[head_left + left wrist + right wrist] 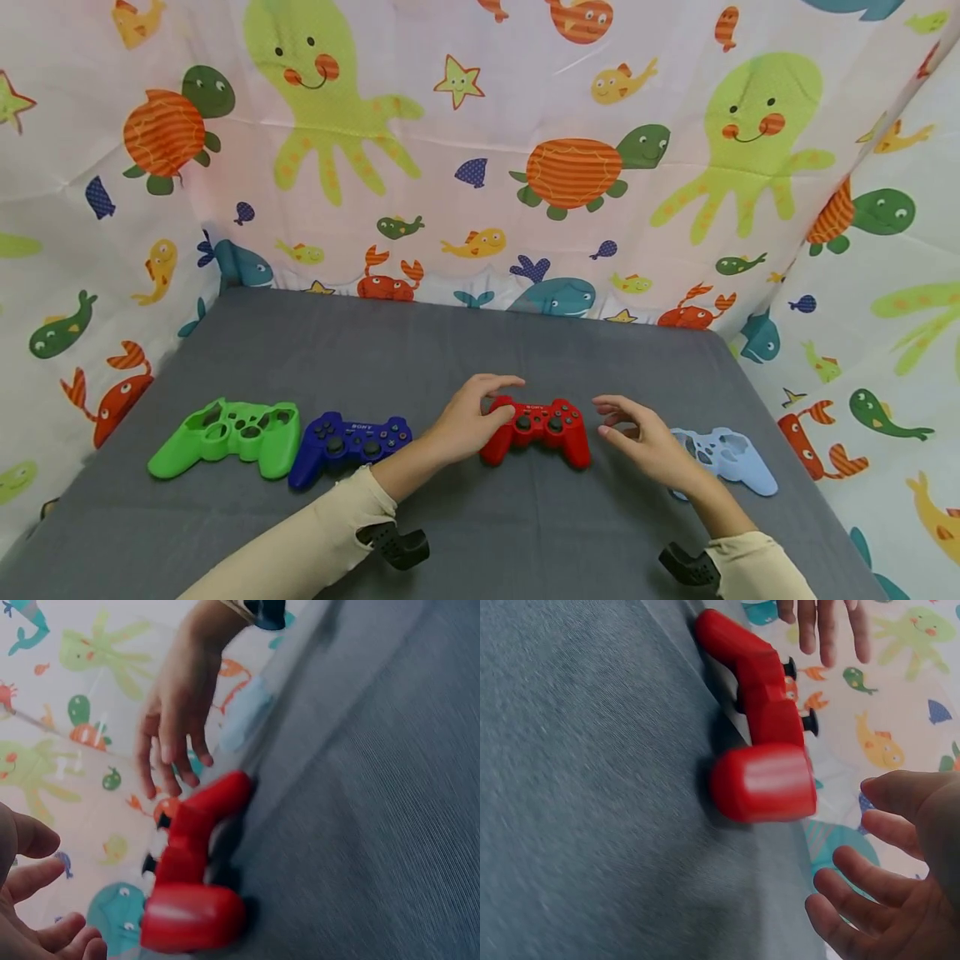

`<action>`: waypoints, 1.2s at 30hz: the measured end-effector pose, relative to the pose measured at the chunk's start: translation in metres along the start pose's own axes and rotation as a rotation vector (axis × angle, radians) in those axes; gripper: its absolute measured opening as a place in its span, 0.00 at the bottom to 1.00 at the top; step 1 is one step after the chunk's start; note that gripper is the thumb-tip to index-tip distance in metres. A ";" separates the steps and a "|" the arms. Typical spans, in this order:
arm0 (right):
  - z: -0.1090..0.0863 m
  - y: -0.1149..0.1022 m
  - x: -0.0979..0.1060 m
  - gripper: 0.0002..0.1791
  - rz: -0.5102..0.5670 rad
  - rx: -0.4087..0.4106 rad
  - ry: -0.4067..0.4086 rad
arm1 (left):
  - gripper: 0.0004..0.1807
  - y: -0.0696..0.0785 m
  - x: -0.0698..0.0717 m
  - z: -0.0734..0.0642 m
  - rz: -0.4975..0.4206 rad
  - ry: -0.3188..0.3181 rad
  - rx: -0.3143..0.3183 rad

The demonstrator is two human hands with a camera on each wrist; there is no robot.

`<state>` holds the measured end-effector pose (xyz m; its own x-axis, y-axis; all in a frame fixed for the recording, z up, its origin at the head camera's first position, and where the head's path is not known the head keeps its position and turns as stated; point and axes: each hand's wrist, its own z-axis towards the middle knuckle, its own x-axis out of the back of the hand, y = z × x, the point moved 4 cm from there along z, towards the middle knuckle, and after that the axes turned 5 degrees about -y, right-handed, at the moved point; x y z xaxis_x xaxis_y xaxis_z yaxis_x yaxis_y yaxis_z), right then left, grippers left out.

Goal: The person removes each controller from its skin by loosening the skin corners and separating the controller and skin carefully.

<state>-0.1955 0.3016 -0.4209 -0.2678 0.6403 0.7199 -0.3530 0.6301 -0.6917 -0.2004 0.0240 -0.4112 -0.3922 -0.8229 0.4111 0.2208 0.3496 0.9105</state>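
A red game controller (pixel 535 423) lies on the grey cloth with its sticks facing up. My left hand (pixel 467 418) hovers at its left side; the thumb overlaps it in the head view, but the left wrist view shows a gap between hand and controller. Off the controller's right end, my right hand (pixel 647 440) is held in the air with loosely bent fingers, touching nothing. Both wrist views show the red controller (pixel 187 862) side-on between the two hands. Behind the right hand, a light blue controller-shaped shell (pixel 733 460) is partly hidden by the wrist.
Left of the left forearm lies a dark blue game controller (pixel 348 443), partly covered by the arm. Farther left is a green controller-shaped shell (pixel 232 433) with cut-out holes. A curtain (pixel 450 125) printed with sea animals closes off the back and sides of the grey-covered table (pixel 465 342).
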 end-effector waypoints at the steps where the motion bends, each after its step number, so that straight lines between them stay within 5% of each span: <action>1: 0.000 0.000 -0.002 0.22 0.006 0.000 0.000 | 0.22 -0.002 0.001 -0.001 0.005 0.007 -0.005; 17: 0.003 0.004 -0.018 0.30 0.085 0.067 -0.092 | 0.33 -0.030 -0.008 -0.004 0.004 -0.086 0.115; 27: 0.007 0.011 -0.027 0.39 0.183 0.003 -0.201 | 0.42 -0.040 -0.007 -0.003 -0.195 -0.182 0.159; 36: 0.009 0.019 -0.030 0.43 0.246 0.060 -0.247 | 0.42 -0.051 -0.005 -0.005 -0.229 -0.192 0.208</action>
<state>-0.2022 0.2902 -0.4555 -0.5574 0.6393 0.5296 -0.3012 0.4388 -0.8466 -0.2054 0.0084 -0.4599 -0.5752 -0.7984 0.1783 -0.0705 0.2655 0.9615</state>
